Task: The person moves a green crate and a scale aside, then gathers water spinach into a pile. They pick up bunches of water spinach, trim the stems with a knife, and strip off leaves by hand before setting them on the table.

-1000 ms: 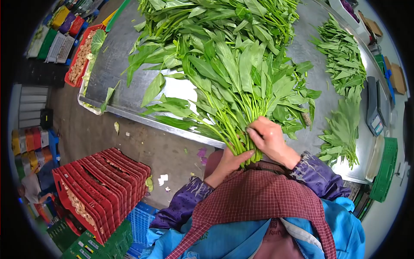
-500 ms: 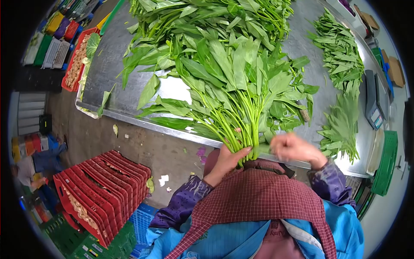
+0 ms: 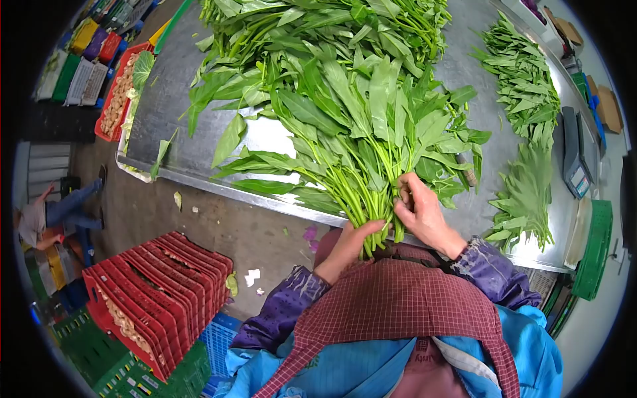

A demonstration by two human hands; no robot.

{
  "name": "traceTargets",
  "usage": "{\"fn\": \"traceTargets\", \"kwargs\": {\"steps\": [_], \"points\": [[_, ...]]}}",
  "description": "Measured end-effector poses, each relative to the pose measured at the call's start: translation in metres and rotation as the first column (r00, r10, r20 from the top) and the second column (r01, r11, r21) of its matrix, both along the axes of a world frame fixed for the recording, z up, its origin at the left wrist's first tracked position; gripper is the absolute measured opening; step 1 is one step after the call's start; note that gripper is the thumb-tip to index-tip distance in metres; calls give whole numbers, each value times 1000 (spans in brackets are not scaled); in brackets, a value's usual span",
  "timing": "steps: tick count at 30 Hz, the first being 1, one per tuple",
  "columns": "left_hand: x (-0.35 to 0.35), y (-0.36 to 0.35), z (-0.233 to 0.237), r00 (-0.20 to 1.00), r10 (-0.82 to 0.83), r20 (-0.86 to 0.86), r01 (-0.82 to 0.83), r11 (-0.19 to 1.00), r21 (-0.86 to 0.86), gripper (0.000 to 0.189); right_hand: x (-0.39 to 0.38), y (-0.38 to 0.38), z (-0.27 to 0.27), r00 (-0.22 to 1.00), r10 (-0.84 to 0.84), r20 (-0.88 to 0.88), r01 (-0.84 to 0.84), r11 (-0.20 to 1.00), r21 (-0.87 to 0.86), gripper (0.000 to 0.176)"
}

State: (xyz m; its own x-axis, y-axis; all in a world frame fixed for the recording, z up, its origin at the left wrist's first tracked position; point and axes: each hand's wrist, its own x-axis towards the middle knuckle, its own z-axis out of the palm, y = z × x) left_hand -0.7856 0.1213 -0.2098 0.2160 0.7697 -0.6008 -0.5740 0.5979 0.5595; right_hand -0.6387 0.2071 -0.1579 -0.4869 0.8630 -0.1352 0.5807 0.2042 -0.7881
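My left hand (image 3: pixel 350 243) grips the stem ends of a bunch of leafy greens (image 3: pixel 361 142) at the near edge of the steel table (image 3: pixel 182 86). The bunch fans out away from me over the table. My right hand (image 3: pixel 419 211) is closed on stems at the right side of the same bunch, just above the left hand. Behind the bunch lies a large loose pile of the same greens (image 3: pixel 318 26).
Sorted rows of greens (image 3: pixel 527 119) lie on the table's right side, next to a scale (image 3: pixel 576 159) and green baskets (image 3: pixel 590 255). Red crates (image 3: pixel 156 292) stand on the floor at left. Another person (image 3: pixel 56 212) bends at the far left.
My right hand left the bunch and swung out to the right, then came back onto the stems. The person at far left has shifted position.
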Motion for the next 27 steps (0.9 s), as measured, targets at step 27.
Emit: {"fn": "traceTargets", "kwargs": {"steps": [27], "points": [[6,0,-2,913,-10,-408,157,931,328,22,-35,6,17,839,232,491,-334,934,129,58]]}}
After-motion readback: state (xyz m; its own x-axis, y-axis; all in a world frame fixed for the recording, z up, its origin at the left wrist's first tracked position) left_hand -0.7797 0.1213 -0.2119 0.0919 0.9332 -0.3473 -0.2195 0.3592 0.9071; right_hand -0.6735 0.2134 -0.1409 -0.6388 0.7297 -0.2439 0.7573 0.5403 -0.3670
